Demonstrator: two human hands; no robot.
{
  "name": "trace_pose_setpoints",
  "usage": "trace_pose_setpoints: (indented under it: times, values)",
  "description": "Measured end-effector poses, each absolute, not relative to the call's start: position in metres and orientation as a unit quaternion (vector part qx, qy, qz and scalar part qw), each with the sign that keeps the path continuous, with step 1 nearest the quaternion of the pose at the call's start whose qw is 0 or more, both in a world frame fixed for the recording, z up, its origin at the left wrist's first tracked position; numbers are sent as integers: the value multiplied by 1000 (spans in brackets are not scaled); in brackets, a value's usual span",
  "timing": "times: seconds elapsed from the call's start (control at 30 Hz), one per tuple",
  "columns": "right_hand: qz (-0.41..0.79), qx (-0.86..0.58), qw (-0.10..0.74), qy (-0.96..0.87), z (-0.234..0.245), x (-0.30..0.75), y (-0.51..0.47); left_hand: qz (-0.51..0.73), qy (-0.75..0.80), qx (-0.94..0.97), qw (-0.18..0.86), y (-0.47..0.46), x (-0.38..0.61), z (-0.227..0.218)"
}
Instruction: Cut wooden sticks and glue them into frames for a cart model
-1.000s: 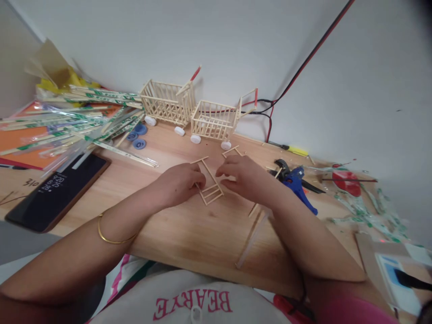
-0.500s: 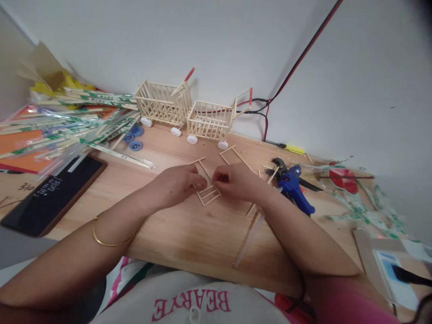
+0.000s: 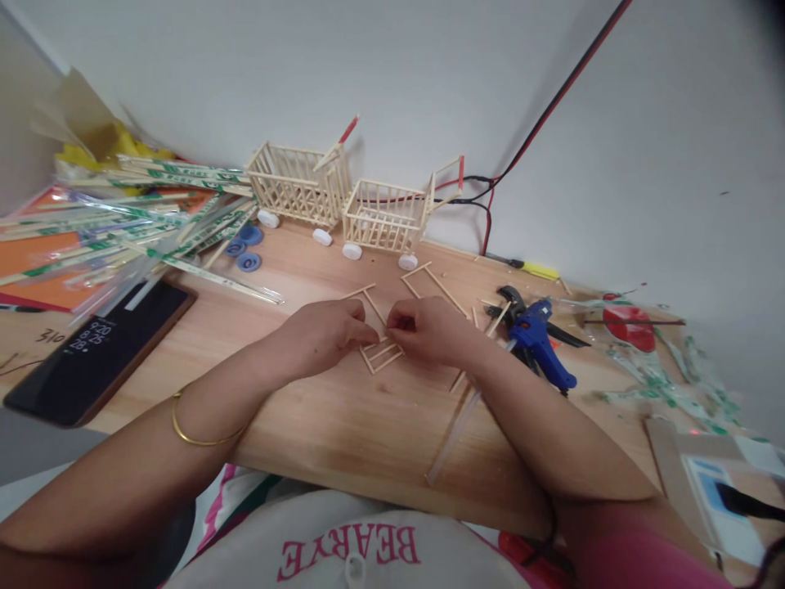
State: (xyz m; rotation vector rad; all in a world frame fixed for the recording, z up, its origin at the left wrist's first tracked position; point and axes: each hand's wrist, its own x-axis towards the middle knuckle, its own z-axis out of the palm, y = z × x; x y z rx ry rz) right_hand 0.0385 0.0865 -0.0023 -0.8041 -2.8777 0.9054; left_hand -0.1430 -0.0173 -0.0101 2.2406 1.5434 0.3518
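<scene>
On the table in front of me lies a ladder-like frame of thin wooden sticks (image 3: 387, 362), with short rungs near its near end. My left hand (image 3: 334, 331) is closed in a pinch at the frame's left side. From the right, my right hand (image 3: 426, 327) pinches at the opposite side, fingertips close to the left ones. A short wooden stick spans between the two sets of fingertips, partly hidden by them. Beyond my right hand rests a second stick frame (image 3: 446, 293), partly covered by that hand.
Two stick-built shopping carts (image 3: 294, 188) with white wheels stand against the wall. A blue glue gun (image 3: 536, 343) lies right, its clear glue stick (image 3: 450, 438) lower. Wrapped chopsticks (image 3: 177, 217), blue caps (image 3: 248, 262) and a phone (image 3: 101, 352) lie left. Wrapper scraps (image 3: 675, 376) lie far right.
The view has shifted very slightly. Both hands stay pinched at the stick frame, with hardly any movement of the fingers.
</scene>
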Motion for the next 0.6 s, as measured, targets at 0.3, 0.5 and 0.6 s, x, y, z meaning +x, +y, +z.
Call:
trace_pose_setpoints:
  times: [0.3,0.5,0.6]
  values:
    - [318,-157,77,-932,3,32,73,147,564,782,220,-17,-142,-7]
    - [294,-114,60,-947,-5,30,69,122,578,776,223,-15,-141,-4]
    - [275,-98,60,-955,-9,30,69,120,578,776,220,-15,-141,-5]
